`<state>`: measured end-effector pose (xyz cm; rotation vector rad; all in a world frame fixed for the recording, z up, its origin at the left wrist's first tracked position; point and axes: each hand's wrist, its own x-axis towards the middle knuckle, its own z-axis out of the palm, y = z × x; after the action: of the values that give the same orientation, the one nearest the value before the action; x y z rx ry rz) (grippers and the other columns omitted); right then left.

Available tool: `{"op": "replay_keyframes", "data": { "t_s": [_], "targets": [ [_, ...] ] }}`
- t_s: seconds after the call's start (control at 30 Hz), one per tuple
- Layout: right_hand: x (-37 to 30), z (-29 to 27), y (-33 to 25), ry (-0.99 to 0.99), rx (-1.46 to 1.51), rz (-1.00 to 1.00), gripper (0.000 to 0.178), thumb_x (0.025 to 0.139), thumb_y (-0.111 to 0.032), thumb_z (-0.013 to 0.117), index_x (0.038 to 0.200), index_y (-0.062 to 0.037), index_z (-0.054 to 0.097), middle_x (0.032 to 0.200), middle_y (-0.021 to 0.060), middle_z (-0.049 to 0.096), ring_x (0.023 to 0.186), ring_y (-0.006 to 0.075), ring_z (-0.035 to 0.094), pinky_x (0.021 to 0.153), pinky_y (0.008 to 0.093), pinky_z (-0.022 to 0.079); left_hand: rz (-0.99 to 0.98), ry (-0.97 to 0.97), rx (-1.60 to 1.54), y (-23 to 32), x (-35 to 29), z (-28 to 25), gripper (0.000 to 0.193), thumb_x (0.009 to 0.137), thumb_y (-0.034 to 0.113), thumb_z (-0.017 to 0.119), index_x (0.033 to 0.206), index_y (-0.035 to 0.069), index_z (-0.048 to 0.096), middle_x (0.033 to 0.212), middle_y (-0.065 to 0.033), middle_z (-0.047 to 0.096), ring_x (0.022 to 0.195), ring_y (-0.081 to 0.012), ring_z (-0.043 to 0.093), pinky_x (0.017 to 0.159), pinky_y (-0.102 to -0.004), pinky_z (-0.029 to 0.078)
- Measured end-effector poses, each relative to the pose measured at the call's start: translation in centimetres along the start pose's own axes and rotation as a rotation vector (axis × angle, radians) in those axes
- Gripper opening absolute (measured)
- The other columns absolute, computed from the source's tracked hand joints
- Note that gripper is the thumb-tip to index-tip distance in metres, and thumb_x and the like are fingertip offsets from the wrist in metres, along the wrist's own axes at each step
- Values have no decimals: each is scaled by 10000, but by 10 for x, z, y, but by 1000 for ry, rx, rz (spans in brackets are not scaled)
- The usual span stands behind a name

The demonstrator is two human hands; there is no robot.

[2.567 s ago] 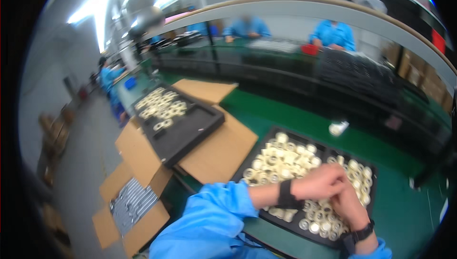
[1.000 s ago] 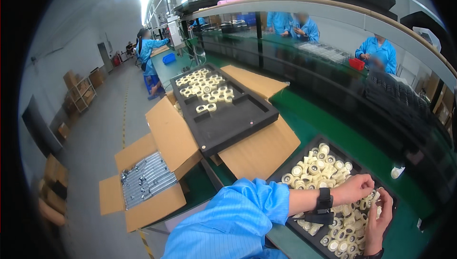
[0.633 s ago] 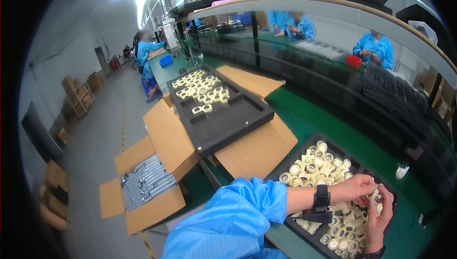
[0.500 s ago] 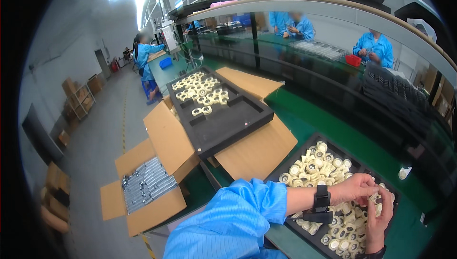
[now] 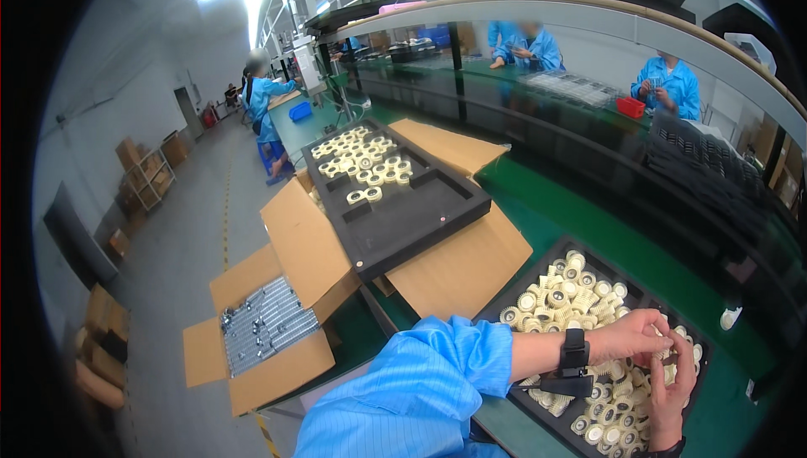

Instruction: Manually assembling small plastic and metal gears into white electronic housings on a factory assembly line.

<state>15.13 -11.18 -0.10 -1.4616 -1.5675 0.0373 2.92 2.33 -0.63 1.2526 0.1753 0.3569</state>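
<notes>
My left hand (image 5: 632,337), its arm in a blue sleeve with a black band at the wrist, reaches in from the left over a black tray (image 5: 503,296). My right hand (image 5: 672,386) rises from the lower right, its fingertips meeting those of the left. Both hands are closed in a pinch around a small cream ribbed round part (image 5: 661,333), mostly hidden by the fingers. Below and around them, a heap of cream ribbed parts (image 5: 559,298) with dark centres fills the tray's compartments.
A second black tray (image 5: 403,235), partly filled with cream parts, rests on an open cardboard box (image 5: 307,239). Left of it, another open box (image 5: 210,353) holds rows of silvery metal parts. A white scrap (image 5: 730,318) lies on the green bench. People in blue work farther off.
The whole view has shifted slightly, with the scene now a little lower and to the right. Both hands stay together over the tray, their fingers slightly rearranged.
</notes>
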Motion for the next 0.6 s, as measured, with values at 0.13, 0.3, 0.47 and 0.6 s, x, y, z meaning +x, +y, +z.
{"op": "replay_keyframes", "data": {
  "t_s": [0.13, 0.3, 0.47, 0.6],
  "targets": [
    [0, 0, 4, -20, 28, 20, 375, 832, -26, 594, 1200, 21, 538, 1126, 109, 585, 946, 197, 562, 793, 300, 438, -4, 3, 13, -1, 0, 1, 323, 913, 297, 647, 1087, 62, 510, 789, -11, 612, 696, -76, 579, 612, -215, 468],
    [-1, 0, 2, -20, 3, 15, 362, 838, -36, 597, 1192, 21, 544, 1119, 101, 593, 909, 178, 564, 766, 287, 440, -7, 8, 15, -1, 0, 1, 313, 916, 302, 640, 1070, 63, 508, 760, -14, 609, 648, -76, 567, 578, -215, 456],
    [-1, -1, 4, -32, 27, 45, 351, 846, -55, 605, 1184, 20, 550, 1111, 97, 596, 889, 165, 557, 741, 275, 436, -17, 12, 28, -1, 2, 2, 309, 913, 298, 641, 1060, 62, 506, 737, -9, 605, 626, -71, 555, 558, -204, 439],
    [-1, 2, 8, -24, -15, 2, 354, 846, -74, 613, 1184, 16, 553, 1110, 89, 596, 889, 158, 547, 731, 271, 427, -15, 18, 27, -1, 0, 1, 300, 914, 290, 637, 1054, 59, 505, 729, -8, 602, 618, -71, 551, 553, -207, 438]
  ]
}}
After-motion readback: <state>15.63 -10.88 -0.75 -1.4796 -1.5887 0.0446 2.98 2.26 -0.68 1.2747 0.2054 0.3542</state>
